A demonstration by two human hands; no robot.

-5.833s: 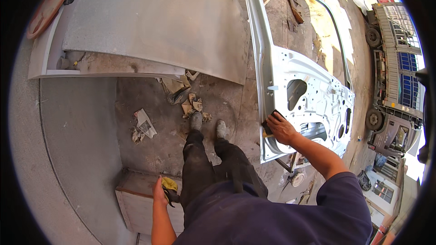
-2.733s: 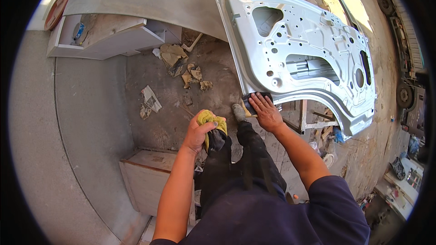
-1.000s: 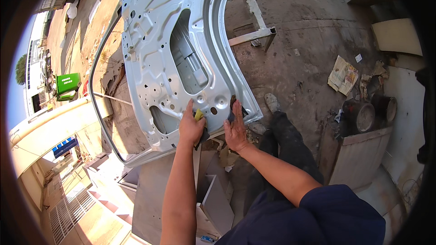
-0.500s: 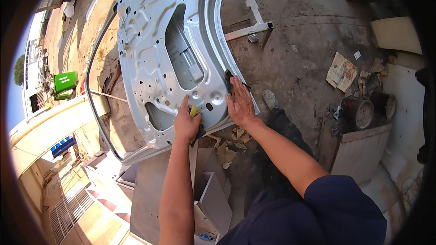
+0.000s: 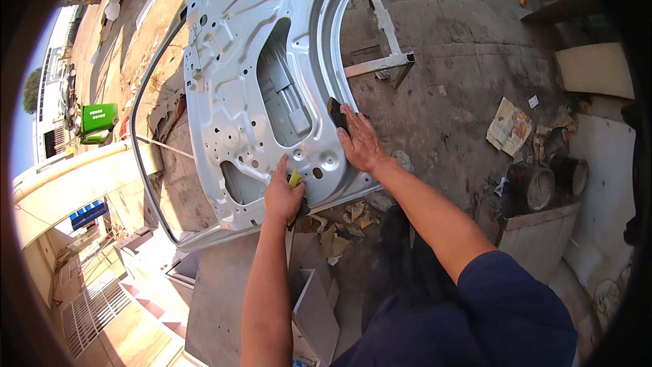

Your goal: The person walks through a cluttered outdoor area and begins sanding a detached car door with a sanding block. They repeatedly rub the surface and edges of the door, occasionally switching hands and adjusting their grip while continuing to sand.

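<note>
A bare silver car door panel (image 5: 234,103), full of holes and pressed ridges, lies in front of me with its inner side up. My right hand (image 5: 363,144) lies along the panel's curved right edge, its fingers pressing a dark flat pad (image 5: 335,113) onto the metal. Closed around a yellow-and-black piece like a pad or folded cloth (image 5: 295,178), my left hand (image 5: 282,194) rests near the lower edge, index finger stretched onto the panel. The palm hides much of that piece.
A pale metal stand (image 5: 382,64) sticks out right of the panel. Newspaper (image 5: 509,126) and scraps litter the dusty floor. Dark round cans (image 5: 541,188) stand on a cabinet (image 5: 540,228) at right. Grey boards (image 5: 227,292) stand below the panel; a green bin (image 5: 98,117) is at far left.
My right hand and the dark pad have slid a little up along the panel's edge. The panel sits slightly lower and further right in view. My left hand keeps its hold.
</note>
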